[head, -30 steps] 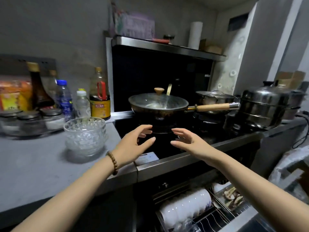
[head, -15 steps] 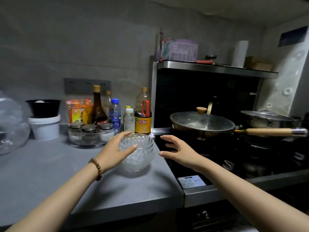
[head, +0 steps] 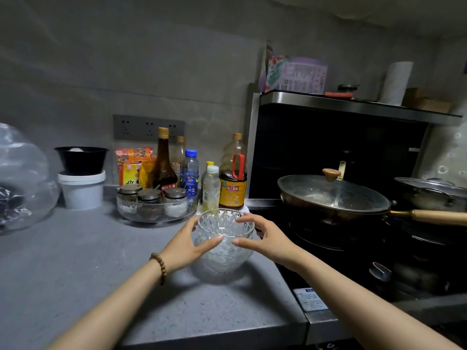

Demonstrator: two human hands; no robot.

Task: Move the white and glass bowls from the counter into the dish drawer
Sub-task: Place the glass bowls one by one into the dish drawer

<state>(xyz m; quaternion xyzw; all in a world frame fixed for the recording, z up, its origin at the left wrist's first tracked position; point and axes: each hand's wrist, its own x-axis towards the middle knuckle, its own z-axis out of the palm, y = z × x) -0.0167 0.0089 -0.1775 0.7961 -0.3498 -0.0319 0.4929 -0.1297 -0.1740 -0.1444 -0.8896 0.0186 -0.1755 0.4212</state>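
Observation:
A stack of cut-glass bowls [head: 223, 260] stands on the grey counter [head: 101, 274], close to its right end beside the stove. My left hand [head: 187, 246], with a bead bracelet on the wrist, wraps the stack's left side. My right hand [head: 265, 239] wraps its right side. Both thumbs press on the near face of the upper bowls, and the fingers curl behind the rim. No white bowls and no dish drawer are in view.
A lidded wok [head: 333, 195] sits on the stove just right of the bowls, its wooden handle [head: 437, 215] pointing right. Behind the bowls stand an oil bottle [head: 233, 178], smaller bottles and a glass tray of spice jars [head: 154, 209]. A white tub [head: 82, 189] stands far left.
The view swung left and up, so the open drawer dropped out of sight. Both hands moved from above the stove to the glass bowls and closed around them.

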